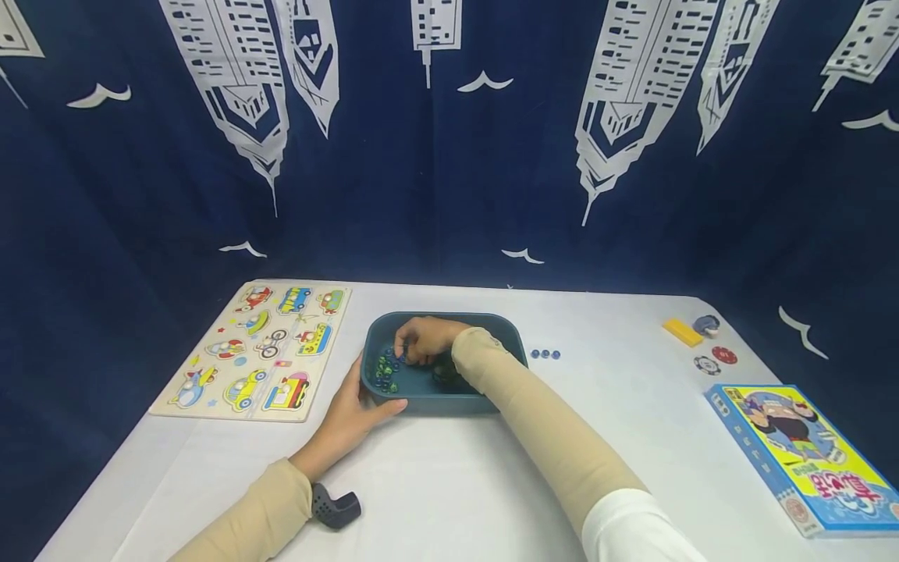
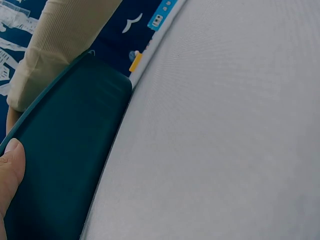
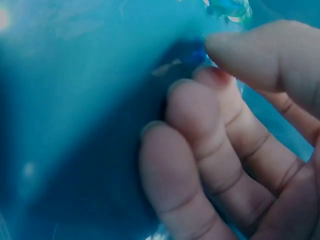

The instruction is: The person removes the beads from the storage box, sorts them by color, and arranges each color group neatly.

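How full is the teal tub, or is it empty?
Partly filled: the tub holds small glassy marbles grouped toward its left end, with bare bottom showing beside them.

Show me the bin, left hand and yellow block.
Bin (image 1: 445,404), head view: front outer wall.
Left hand (image 1: 346,419), head view: back of the hand.
Yellow block (image 1: 683,332), head view: top face.

Left hand spreads its thumb; right hand curls its fingers.
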A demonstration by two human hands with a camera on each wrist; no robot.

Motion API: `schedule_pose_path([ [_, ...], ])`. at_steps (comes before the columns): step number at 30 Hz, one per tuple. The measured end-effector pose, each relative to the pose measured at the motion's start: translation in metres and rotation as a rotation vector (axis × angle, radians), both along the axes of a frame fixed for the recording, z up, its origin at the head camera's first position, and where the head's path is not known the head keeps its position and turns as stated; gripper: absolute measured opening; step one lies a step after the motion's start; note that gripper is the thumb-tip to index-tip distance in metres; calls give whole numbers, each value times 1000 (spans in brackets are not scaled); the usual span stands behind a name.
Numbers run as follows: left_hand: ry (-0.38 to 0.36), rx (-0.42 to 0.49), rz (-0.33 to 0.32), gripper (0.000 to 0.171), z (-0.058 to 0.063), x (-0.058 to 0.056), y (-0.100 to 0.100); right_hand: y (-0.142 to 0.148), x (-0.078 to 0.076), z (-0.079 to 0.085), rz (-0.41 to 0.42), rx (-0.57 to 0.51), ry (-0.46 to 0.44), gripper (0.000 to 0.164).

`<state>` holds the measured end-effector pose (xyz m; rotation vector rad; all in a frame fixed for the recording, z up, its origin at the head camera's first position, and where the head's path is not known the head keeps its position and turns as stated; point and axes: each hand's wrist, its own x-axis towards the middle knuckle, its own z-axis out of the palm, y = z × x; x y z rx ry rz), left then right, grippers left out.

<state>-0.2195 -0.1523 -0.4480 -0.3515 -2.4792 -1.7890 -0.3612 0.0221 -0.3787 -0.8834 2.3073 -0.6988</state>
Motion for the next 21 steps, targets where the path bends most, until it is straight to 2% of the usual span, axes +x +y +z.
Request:
schedule_pose_path([
  [4, -7, -5, -1, 108, 1, 0, 2, 11, 2, 6, -3, -7, -15, 10],
  [9, -5, -8, -4, 109, 3, -1, 4, 32, 4, 21, 6, -73, -22, 14],
  [16, -10, -11, 6, 111, 3, 0, 4, 70, 17, 38, -7, -335, -73, 19],
  [21, -20, -21, 20, 111, 1, 1, 1, 100, 30, 45, -39, -446, -42, 15],
])
